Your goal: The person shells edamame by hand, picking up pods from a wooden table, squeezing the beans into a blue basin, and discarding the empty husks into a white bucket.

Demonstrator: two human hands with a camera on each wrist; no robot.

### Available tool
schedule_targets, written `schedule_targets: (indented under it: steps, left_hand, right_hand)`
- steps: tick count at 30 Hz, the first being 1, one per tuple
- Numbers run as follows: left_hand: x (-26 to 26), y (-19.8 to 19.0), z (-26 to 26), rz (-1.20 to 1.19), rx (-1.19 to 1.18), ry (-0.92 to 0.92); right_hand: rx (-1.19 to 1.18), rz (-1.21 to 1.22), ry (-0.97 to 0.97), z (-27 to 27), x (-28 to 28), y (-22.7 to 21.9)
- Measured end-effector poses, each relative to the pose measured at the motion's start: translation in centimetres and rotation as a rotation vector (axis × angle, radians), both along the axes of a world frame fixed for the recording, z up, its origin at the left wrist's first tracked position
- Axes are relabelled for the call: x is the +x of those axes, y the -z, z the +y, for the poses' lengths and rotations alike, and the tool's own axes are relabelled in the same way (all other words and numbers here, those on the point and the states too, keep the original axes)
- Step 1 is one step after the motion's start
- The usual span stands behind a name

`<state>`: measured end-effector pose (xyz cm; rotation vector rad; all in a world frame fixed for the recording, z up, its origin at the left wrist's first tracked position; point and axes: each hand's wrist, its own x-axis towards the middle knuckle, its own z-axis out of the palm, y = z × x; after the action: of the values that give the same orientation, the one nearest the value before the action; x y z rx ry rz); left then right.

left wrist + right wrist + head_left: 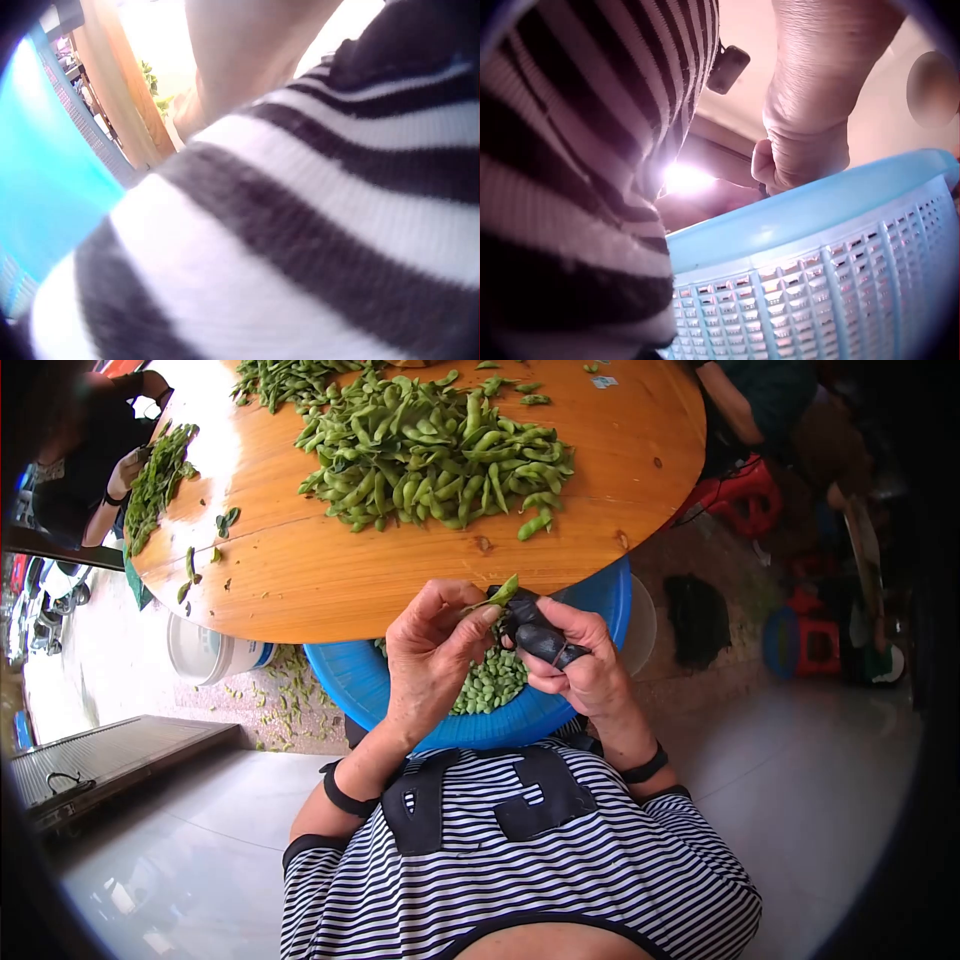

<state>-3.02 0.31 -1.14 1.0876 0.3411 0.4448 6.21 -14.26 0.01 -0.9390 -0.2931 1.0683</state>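
A green soybean pod (507, 591) is between my two hands, above the blue basket (345, 695). My left hand (432, 652) pinches it between thumb and fingertips. Black covers (545, 643) wrap the thumb and a finger of my right hand (592, 665), which grips the pod's other side with curled fingers. Shelled green beans (490, 682) lie in the basket under the hands. In the right wrist view the right hand (802, 161) shows over the basket's rim (780, 225), its fingertips hidden. The striped shirt (247, 247) fills most of the left wrist view.
A big heap of pods (430, 455) covers part of the wooden table (260, 595). Across it, another person's gloved hand (125, 472) is by a smaller pile (160, 485). A white bucket (205, 650) stands under the table's left edge; red stools (745, 500) are at right.
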Motion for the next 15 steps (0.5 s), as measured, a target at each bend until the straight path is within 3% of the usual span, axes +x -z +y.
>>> schedule_targets:
  steps: [7,9,10,12,14,15]
  left_hand:
    - [0.3,0.5,-0.9,-0.074,0.013,-0.092]
    - [0.4,0.8,-0.8,-0.110,0.250,-0.110]
    - [0.4,1.0,-0.7,-0.110,0.249,-0.107]
    - [0.3,1.4,-0.3,-0.098,0.652,-0.169]
    - [0.1,1.4,-0.3,-0.104,0.658,-0.166]
    - [0.0,1.1,-0.3,-0.112,0.493,-0.085]
  right_hand:
    - [0.028,0.066,-0.024,-0.1,0.1,0.4]
    - [0.065,-0.024,-0.007,-0.1,-0.2,1.2]
    - [0.065,-0.023,-0.004,-0.2,-0.1,1.4]
    - [0.087,0.042,0.003,-0.3,0.0,1.8]
    - [0.109,0.086,-0.031,-0.8,0.5,2.9]
    - [0.131,0.130,-0.065,-1.0,0.7,3.4]
